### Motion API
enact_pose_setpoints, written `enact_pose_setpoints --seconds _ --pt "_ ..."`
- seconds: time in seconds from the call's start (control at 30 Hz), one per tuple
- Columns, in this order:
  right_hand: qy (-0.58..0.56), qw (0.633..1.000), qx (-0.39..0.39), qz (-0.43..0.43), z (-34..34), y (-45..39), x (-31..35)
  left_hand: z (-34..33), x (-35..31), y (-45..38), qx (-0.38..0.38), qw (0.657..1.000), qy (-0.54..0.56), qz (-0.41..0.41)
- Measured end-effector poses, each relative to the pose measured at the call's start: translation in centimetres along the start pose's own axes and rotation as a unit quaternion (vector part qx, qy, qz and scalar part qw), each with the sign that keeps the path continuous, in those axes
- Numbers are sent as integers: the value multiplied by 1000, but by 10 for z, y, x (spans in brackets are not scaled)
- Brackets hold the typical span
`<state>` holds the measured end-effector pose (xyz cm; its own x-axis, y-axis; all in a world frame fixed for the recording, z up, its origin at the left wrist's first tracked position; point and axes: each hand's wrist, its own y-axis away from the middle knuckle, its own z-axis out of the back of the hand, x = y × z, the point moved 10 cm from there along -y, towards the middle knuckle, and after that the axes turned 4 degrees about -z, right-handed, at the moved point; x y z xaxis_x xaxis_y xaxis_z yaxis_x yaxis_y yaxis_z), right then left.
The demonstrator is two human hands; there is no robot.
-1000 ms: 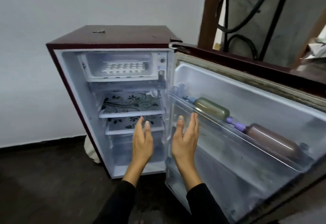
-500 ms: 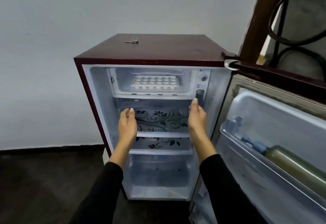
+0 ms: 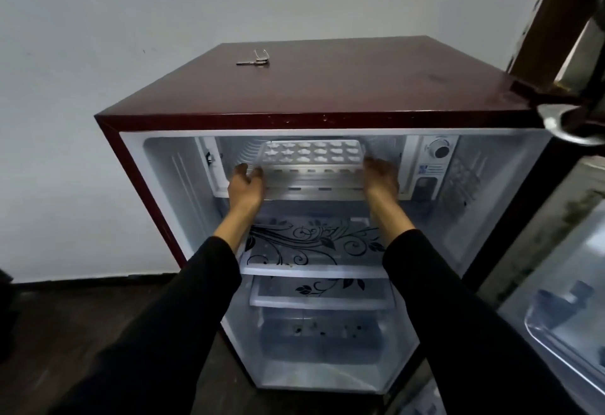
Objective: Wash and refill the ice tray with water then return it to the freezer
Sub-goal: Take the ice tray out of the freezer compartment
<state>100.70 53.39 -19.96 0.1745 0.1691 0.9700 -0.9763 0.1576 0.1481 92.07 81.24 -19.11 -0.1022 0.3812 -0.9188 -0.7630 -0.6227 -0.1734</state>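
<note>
Both hands at the ice tray point(image 3: 311, 156), frame centre.
Left hand point(image 3: 244, 185) and right hand point(image 3: 381, 179) reach its ends; grip unclear; tilting could spill cubes.

I am in a home: a small red fridge point(image 3: 327, 87) stands against a plain wall point(image 3: 98, 54), with keys point(image 3: 253, 59) on top.

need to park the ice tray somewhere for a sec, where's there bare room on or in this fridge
Fridge top: bare right of the keys. Floral shelf, between the sleeves, shows nothing on it; the bottom bin looks empty too. Crowded: the freezer box, where the left hand and right hand flank the ice tray.
</note>
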Motion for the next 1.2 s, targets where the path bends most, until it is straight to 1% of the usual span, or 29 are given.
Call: enact_pose_setpoints --seconds 0.23,0.33,0.5,0.6,0.73,0.9,1.0,1.07,1.2 --pt "63 997 -33 36 -12 -45 7 -20 8 -46 7 1000 14 -3" --pt "92 994 -43 34 -15 -55 7 -27 14 -61 10 999 44 29" --pt "71 997 -31 18 -21 -65 7 -30 23 -75 -9 993 78 83" --pt "83 995 -41 25 -24 -65 11 -33 24 -78 -8 992 85 94" --pt "66 996 -46 42 -28 -62 17 -33 25 -78 -6 993 62 96" --pt "37 998 -41 44 -25 -54 15 -23 20 -72 -19 991 108 76" --pt "-2 997 -63 48 -13 -34 19 -9 13 -59 -44 988 139 51" --pt "-30 996 -73 30 -5 -22 18 -2 10 -47 -55 982 170 62" --pt "-115 988 -95 -35 13 6 4 11 9 -16 -87 963 236 95"
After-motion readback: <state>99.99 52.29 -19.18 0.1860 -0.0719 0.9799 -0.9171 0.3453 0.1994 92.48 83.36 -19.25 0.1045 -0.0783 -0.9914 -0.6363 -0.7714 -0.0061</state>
